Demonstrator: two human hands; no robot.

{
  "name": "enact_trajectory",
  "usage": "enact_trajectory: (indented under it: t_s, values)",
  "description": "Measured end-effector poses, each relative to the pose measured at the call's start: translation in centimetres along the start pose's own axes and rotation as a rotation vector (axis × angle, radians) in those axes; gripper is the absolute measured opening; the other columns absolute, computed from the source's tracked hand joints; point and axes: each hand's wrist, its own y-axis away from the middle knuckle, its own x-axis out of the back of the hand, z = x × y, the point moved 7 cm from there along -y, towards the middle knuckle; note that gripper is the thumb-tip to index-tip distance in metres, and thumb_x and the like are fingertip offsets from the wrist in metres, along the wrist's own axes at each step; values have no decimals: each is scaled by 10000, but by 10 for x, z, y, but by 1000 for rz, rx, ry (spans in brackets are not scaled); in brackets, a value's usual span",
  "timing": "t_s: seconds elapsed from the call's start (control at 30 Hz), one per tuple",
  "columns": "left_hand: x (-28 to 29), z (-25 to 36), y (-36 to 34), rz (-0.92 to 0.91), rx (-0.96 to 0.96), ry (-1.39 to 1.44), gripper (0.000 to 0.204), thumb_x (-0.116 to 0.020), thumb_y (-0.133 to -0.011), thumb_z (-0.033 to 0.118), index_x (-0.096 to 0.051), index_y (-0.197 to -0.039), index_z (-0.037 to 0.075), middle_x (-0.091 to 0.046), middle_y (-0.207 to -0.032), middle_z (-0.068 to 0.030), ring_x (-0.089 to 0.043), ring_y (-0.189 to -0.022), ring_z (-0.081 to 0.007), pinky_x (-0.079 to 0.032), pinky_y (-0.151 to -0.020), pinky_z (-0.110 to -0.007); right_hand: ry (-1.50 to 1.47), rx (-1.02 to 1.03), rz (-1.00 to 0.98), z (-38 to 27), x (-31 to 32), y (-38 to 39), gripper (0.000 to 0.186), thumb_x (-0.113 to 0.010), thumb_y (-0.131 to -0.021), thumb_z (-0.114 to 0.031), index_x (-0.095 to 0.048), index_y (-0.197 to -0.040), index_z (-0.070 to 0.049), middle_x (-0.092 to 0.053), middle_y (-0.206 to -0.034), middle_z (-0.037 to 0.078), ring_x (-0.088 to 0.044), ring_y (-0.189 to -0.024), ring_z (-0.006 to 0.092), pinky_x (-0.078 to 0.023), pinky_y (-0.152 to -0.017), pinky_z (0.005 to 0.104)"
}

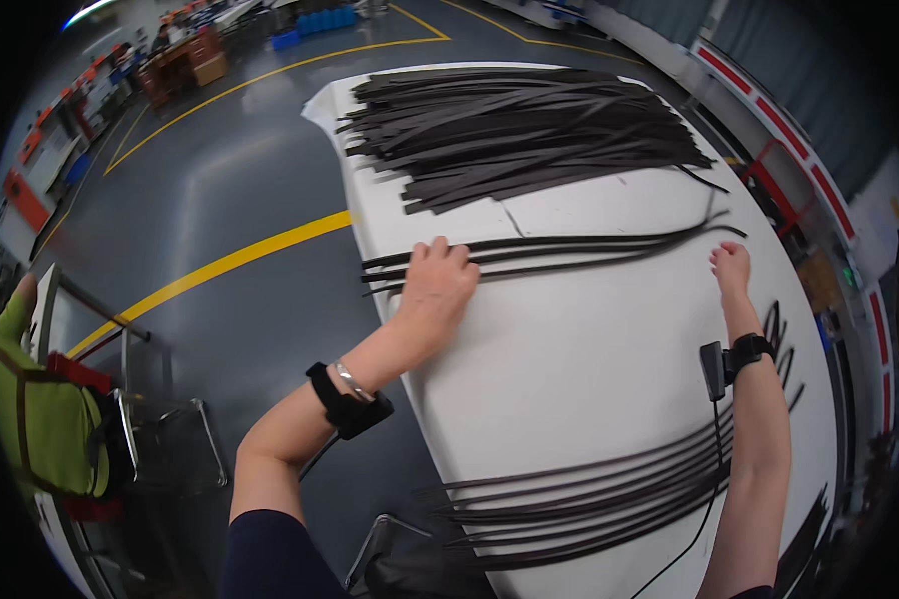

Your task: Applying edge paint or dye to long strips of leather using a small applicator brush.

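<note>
Several long, thin black strips [569,240] lie crosswise over the middle of a white-covered table [589,349]. Near their left ends, my left hand [440,288] rests over them with its fingers curled around some of the strips. My right hand [731,266] is just below their bent right ends, its fingers drawn in and nothing visible between them. The strips fan apart a little at that right end. Each wrist wears a black strap with a small device.
A large pile of flat black strips [529,130] covers the table's far end. More thin strips [589,499] lie spread at the near end, partly under my right forearm. Left of the table are a person in green [45,419] and a metal-framed chair [170,429].
</note>
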Motion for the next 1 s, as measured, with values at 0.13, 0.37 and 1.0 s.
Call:
enact_trajectory:
  t_s: [0.13,0.37,1.0]
  values:
    - [50,7,14,110,49,133,379,-746,-694,99,-618,-1050,67,-570,-975,-80,-514,-913,-277,-422,-798,-385,-146,-131,-138,-45,28,73,306,-520,-888,-153,-504,-1178,-57,-633,-1005,68,-610,-864,149,-476,-729,304]
    - [181,116,85,39,-142,572,353,-664,-704,-100,-636,-1042,-1,-610,-1013,-100,-539,-993,-296,-474,-802,-371,-131,13,-247,-200,164,221,593,-324,-983,-492,-460,-1212,38,-672,-944,133,-645,-789,148,-469,-691,255]
    - [148,488,238,-203,-805,1104,80,-701,-731,79,-686,-802,44,-579,-795,-43,-505,-790,-252,-440,-692,-346,-468,-309,553,-11,376,719,468,-332,-1031,-301,-619,-999,67,-627,-892,97,-565,-801,120,-451,-720,248]
